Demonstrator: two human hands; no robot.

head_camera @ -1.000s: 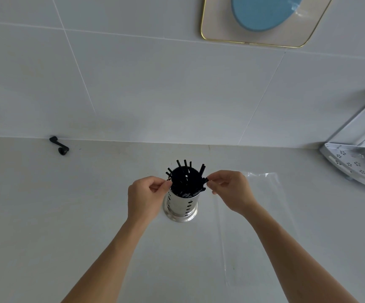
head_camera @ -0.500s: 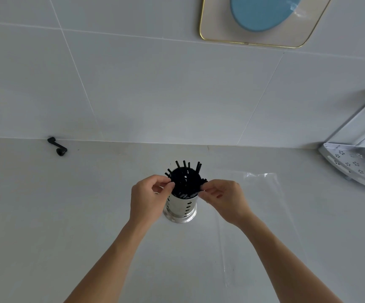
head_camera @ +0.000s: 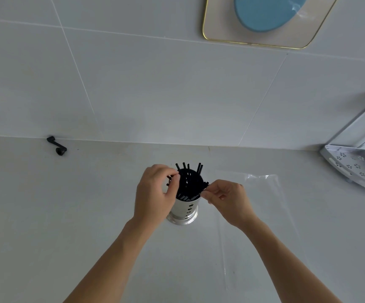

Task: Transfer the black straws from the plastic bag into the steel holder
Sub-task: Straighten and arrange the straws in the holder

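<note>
A perforated steel holder point(head_camera: 186, 209) stands upright on the white counter, packed with black straws point(head_camera: 189, 182) that fan out above its rim. My left hand point(head_camera: 155, 193) is at the holder's left side, thumb and fingers pinched on straw tips there. My right hand point(head_camera: 227, 197) is at the right side, fingertips pinched on straw ends at the rim. The clear plastic bag point(head_camera: 262, 206) lies flat on the counter to the right, partly under my right forearm, and looks empty.
A small black handle-like part point(head_camera: 57, 146) lies at the back left by the wall. A perforated metal rack point(head_camera: 356, 166) sits at the right edge. A gold-rimmed tray with a blue disc point(head_camera: 264, 20) leans on the tiled wall.
Both hands have closed in on the straw bundle from either side; the left hand's fingers have risen over the straw tops. The holder has stayed in place.
</note>
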